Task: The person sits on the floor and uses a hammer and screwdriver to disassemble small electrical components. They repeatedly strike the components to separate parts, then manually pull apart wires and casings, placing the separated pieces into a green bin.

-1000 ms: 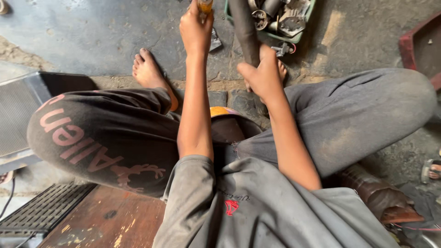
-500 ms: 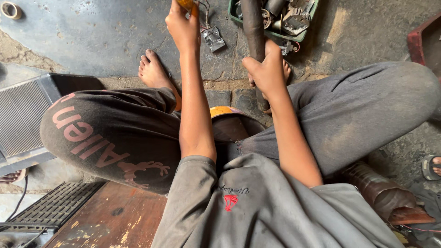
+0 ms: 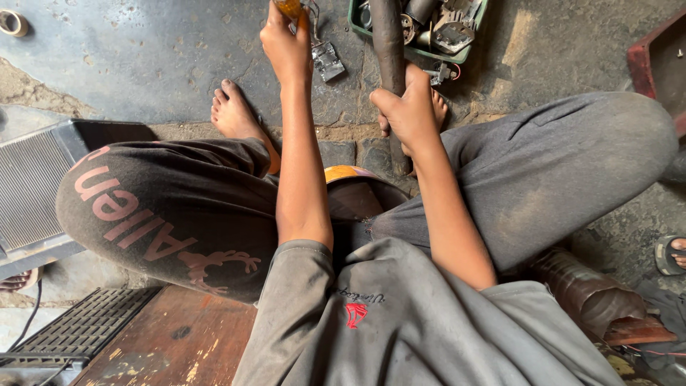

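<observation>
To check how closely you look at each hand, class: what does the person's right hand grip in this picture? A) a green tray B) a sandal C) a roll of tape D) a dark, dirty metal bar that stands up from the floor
D: the right hand is wrapped around the dark metal bar, which runs up past the green tray.

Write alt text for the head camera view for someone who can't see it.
Seen from above, a seated barefoot person's right hand grips a dark metal rod standing on the concrete floor, while the left hand holds an orange-handled tool. A green tray of metal parts sits ahead.
</observation>
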{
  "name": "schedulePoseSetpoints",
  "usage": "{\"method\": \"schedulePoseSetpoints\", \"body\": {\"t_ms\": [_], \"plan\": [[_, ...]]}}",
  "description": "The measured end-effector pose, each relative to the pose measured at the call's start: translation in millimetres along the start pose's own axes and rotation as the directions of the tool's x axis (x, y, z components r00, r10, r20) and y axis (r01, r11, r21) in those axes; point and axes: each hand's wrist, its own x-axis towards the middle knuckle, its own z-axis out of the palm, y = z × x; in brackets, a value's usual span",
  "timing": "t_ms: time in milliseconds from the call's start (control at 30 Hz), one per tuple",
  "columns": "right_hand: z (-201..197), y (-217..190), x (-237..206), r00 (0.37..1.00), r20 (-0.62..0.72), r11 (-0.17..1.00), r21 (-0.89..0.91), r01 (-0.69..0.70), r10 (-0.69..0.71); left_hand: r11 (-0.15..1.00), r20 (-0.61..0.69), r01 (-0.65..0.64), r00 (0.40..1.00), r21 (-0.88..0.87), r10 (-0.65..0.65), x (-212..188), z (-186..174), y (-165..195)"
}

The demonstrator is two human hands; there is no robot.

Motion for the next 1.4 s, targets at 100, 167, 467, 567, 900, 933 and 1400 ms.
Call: {"method": "schedulePoseSetpoints", "body": {"t_ms": [100,167,467,567,900,933,1400], "plan": [[-0.4,0.9,1.0,1.000,-0.008,1.000,0.000,-0.014,0.014,0.999,-0.010,-0.043,0.999,-0.026,0.043,-0.5,0.8,-1.1],[-0.7,1.9,1.4,1.000,-0.006,1.000,0.007,-0.013,0.013,0.999,0.004,-0.044,0.999,-0.016,0.044,-1.5,1.5,-1.0],[-1.9,3.5,1.8,1.000,0.013,0.999,-0.039,0.016,-0.016,0.997,0.013,-0.072,0.997,0.018,0.072,-3.4,4.0,3.4],[-1.0,2.2,0.5,1.000,-0.026,0.982,-0.190,-0.011,0.006,0.998,0.015,-0.053,0.998,0.045,0.053,-3.6,5.4,3.5],[2.0,-4.2,-0.4,0.999,0.017,0.999,-0.028,-0.028,0.028,0.997,0.013,-0.061,0.998,0.048,0.060,-5.7,7.5,3.7],[1.9,-4.0,0.1,0.999,0.023,0.999,-0.022,-0.026,0.027,0.997,0.008,-0.066,0.998,0.038,0.065,-5.5,7.3,3.6],[2.5,28.3,10.0,0.997,0.067,0.997,-0.072,-0.019,0.024,0.992,0.037,-0.076,0.997,0.104,0.072,-6.9,9.7,7.7]]}}
